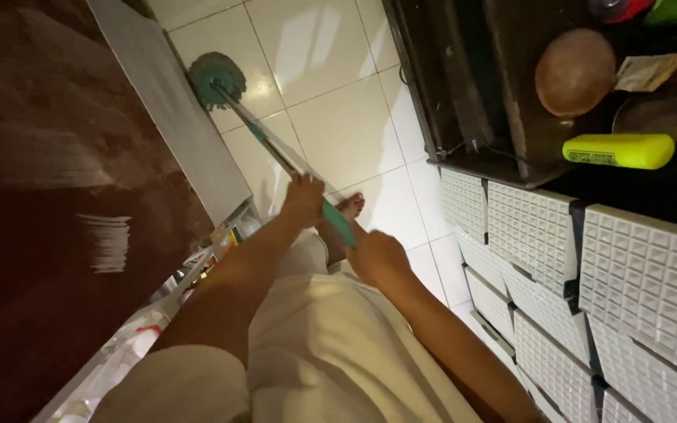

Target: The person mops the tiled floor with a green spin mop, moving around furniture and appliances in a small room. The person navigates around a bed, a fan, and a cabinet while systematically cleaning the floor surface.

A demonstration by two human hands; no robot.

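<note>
White tiled floor [338, 125] beside a dark table [511, 94]; left hand [304, 200] and right hand [378, 257] wrapped around a teal-headed mop [217, 78] with grey-green handle.

mop handle [291, 160] hidden inside both fists, foot [349, 207] partly behind handle, shelf bottles [131, 345] blurred

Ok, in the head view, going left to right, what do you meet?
Dark red wall → grey board → mop head → left hand on the mop handle → right hand → round brown object → yellow bottle.
</note>
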